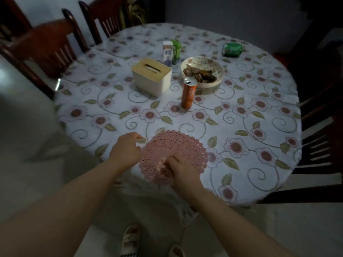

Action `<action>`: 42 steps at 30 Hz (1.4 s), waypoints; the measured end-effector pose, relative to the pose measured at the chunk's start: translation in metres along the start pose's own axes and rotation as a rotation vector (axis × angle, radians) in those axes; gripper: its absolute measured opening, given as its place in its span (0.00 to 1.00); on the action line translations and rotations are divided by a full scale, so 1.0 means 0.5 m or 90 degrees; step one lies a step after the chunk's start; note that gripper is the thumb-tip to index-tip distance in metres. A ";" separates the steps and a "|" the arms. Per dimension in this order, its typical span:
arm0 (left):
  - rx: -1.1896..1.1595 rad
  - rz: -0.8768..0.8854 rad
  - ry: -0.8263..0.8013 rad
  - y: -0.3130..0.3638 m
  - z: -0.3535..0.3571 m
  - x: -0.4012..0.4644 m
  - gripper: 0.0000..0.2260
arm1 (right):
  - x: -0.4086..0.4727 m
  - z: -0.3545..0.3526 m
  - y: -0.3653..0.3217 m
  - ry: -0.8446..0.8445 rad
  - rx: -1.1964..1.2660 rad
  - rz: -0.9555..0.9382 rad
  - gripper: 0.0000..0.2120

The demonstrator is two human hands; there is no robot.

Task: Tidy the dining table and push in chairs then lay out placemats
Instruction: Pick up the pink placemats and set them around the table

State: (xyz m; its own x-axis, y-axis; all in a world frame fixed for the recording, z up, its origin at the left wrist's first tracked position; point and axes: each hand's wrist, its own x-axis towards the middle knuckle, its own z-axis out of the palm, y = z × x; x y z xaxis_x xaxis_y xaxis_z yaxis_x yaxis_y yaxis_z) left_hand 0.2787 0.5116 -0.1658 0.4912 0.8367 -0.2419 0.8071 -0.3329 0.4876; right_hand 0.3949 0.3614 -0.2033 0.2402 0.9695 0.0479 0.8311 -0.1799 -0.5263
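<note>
Placemat step underway, though tidying looks unfinished. Pink placemat (173,154) flat at near table (259,182) edge, well short of orange can (188,93). Right hand (182,170) pinching near rim, left hand (126,150) loosely curled beside placemat, holding nothing. Next: smooth flat, square up, then clear can and bowl (202,71) beyond.

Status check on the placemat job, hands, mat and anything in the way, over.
Right hand pinching near edge of pink placemat; left hand curled beside it, holding nothing. Mat flat at table's near edge. Can, bowl, tissue box beyond it, clear of mat.
</note>
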 end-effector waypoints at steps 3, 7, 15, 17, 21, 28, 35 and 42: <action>0.000 -0.040 0.000 -0.060 -0.044 0.024 0.18 | 0.070 0.021 -0.063 0.025 -0.004 -0.016 0.07; -0.010 -0.047 0.001 -0.133 -0.086 0.065 0.18 | 0.161 0.055 -0.135 0.018 0.003 0.025 0.07; 0.003 0.012 -0.013 -0.210 -0.138 0.161 0.18 | 0.323 0.147 -0.196 0.025 0.096 0.086 0.13; 0.008 0.029 -0.020 -0.213 -0.142 0.177 0.18 | 0.334 0.152 -0.195 -0.029 0.093 0.081 0.20; 0.011 0.045 -0.037 -0.194 -0.127 0.191 0.21 | 0.296 0.127 -0.153 -0.006 0.025 0.179 0.21; 0.005 0.191 -0.132 -0.088 -0.010 0.173 0.19 | 0.165 0.063 -0.026 -0.026 -0.094 0.517 0.26; 0.048 0.061 -0.224 -0.017 0.095 0.181 0.21 | 0.119 0.039 0.085 -0.016 -0.033 0.735 0.52; 0.093 -0.010 -0.205 -0.002 0.148 0.167 0.29 | 0.111 0.046 0.114 0.047 -0.046 0.760 0.54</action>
State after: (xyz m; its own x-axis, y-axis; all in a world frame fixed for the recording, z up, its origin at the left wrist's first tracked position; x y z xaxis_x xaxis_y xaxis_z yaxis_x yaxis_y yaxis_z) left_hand 0.3431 0.5498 -0.2489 0.5373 0.6700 -0.5123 0.8426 -0.3992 0.3616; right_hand 0.4439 0.4085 -0.2501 0.9049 0.1726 -0.3890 0.0892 -0.9707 -0.2231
